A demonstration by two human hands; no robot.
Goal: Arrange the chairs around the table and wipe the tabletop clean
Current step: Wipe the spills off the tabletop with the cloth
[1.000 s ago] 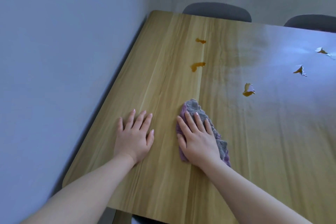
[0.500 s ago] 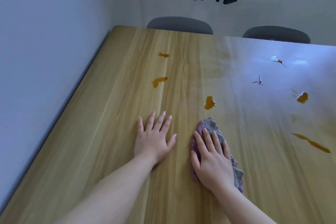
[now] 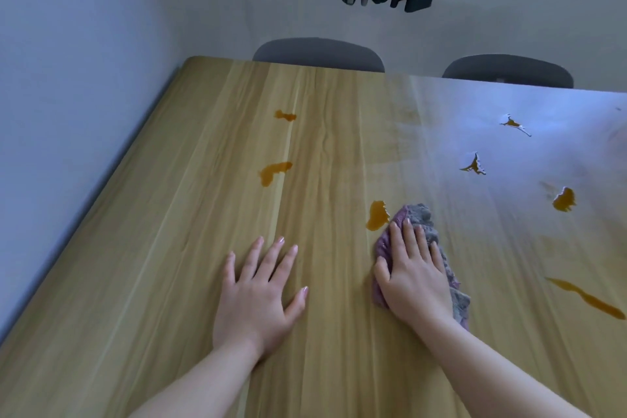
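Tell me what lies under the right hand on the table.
Under the right hand lies a purple-grey cloth, pressed flat on the wooden tabletop. The hand covers the cloth's middle, and the cloth hides the wood below it, so any stain there cannot be seen.

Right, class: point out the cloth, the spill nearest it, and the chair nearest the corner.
cloth (image 3: 419, 215), head view, on its grey far end.
spill (image 3: 377, 215), head view, middle of the orange puddle.
chair (image 3: 319, 52), head view, middle of its grey backrest.
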